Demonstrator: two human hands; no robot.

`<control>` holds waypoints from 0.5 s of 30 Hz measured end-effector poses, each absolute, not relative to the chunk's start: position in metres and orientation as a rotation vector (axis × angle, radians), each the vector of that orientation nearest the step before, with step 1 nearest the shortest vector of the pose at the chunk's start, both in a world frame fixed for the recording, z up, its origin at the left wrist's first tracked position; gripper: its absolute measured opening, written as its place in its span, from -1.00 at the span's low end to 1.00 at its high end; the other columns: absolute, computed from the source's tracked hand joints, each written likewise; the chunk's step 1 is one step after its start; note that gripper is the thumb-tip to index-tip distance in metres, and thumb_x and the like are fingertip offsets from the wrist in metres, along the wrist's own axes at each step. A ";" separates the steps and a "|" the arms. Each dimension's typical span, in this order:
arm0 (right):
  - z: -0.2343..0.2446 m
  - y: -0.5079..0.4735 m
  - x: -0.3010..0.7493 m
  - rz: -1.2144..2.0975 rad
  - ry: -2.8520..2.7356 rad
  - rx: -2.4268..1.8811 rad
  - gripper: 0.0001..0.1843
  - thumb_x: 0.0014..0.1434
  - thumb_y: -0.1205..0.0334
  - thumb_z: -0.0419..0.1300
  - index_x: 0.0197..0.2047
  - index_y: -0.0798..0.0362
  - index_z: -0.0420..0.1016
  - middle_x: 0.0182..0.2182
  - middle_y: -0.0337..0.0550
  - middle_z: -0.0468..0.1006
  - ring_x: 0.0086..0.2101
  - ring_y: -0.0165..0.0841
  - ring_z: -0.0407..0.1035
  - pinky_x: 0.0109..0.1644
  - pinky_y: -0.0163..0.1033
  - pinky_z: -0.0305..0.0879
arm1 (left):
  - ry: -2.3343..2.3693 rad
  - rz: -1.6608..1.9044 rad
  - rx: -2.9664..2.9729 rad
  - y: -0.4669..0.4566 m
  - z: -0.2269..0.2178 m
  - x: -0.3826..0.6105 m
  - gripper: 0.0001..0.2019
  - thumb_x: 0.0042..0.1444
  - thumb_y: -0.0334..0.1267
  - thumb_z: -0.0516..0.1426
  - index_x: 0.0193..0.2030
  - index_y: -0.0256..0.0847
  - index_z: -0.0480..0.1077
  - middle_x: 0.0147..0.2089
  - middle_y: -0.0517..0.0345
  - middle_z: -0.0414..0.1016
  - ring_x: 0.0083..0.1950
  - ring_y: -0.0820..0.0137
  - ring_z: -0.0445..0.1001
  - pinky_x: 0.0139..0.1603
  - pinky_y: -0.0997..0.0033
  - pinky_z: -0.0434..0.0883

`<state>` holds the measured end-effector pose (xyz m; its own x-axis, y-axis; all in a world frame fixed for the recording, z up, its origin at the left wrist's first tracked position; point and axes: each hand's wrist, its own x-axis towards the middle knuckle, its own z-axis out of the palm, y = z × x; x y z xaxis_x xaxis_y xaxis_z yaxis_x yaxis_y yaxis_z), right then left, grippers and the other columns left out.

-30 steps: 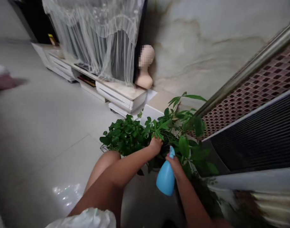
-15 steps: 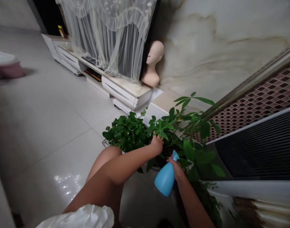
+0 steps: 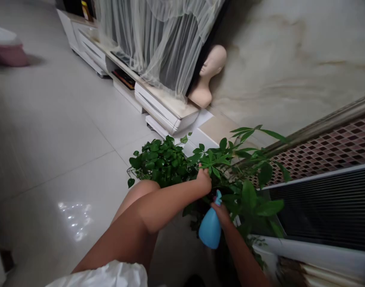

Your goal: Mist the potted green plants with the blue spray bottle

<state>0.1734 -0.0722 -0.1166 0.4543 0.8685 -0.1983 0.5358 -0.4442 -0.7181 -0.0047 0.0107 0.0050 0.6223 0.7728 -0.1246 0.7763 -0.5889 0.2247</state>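
Item: blue spray bottle [image 3: 210, 230], gripped in our right hand [image 3: 221, 210], long axis tilted, nozzle up and toward the potted plant [image 3: 230, 171], bulb low and nearer us.

Item: left hand [image 3: 204, 180], closed on a leaf stem of the plant, just above and left of the bottle; it is the nearer hand to the foliage.

Room: dark grille panel [image 3: 326, 207] hems the plant's right; tiled floor [image 3: 65, 151] lies open left of it, past our knee [image 3: 140, 191].
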 end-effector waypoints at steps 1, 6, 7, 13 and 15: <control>-0.116 -0.072 0.173 0.754 -1.177 -2.153 -0.72 0.17 0.14 0.14 -0.09 0.11 0.39 -0.13 -0.13 0.45 -0.19 -0.32 0.39 -0.13 -0.11 0.36 | 1.246 0.020 2.570 0.010 0.004 -0.003 -0.54 -0.10 -0.36 0.17 0.03 -0.18 0.42 0.22 -0.06 0.26 0.30 0.01 0.00 0.27 -0.13 -0.05; -0.118 -0.070 0.168 0.737 -1.176 -2.252 -0.70 0.18 0.14 0.13 -0.06 0.11 0.36 -0.12 -0.12 0.44 -0.19 -0.32 0.38 -0.13 -0.09 0.36 | 1.264 0.100 2.554 0.003 -0.003 0.004 -0.51 -0.16 -0.36 0.21 0.01 -0.21 0.44 0.19 -0.06 0.29 0.32 0.02 -0.03 0.32 -0.06 -0.08; -0.119 -0.071 0.167 0.730 -1.167 -2.285 -0.71 0.18 0.13 0.12 -0.07 0.10 0.37 -0.13 -0.12 0.45 -0.20 -0.33 0.39 -0.13 -0.10 0.36 | 1.267 0.130 2.552 0.002 -0.003 0.004 -0.51 -0.17 -0.37 0.21 0.00 -0.19 0.45 0.18 -0.05 0.30 0.32 0.03 -0.05 0.32 -0.05 -0.09; -0.115 -0.075 0.164 0.721 -1.218 -2.344 -0.78 -0.02 0.15 0.25 -0.32 0.11 0.46 -0.38 -0.16 0.52 -0.28 -0.26 0.42 -0.16 -0.12 0.30 | 1.301 0.174 2.592 0.001 -0.001 -0.003 -0.49 -0.19 -0.36 0.20 0.00 -0.07 0.44 0.19 0.10 0.30 0.35 0.10 -0.08 0.37 -0.01 -0.24; -0.111 -0.075 0.159 0.731 -1.269 -2.269 -0.69 -0.20 0.18 0.29 -0.31 0.09 0.48 -0.38 -0.13 0.54 -0.23 -0.16 0.42 -0.13 -0.11 0.27 | 1.312 0.122 2.609 0.001 0.000 -0.007 -0.47 -0.19 -0.34 0.20 0.04 -0.08 0.41 0.24 0.12 0.23 0.36 0.10 -0.13 0.36 -0.03 -0.31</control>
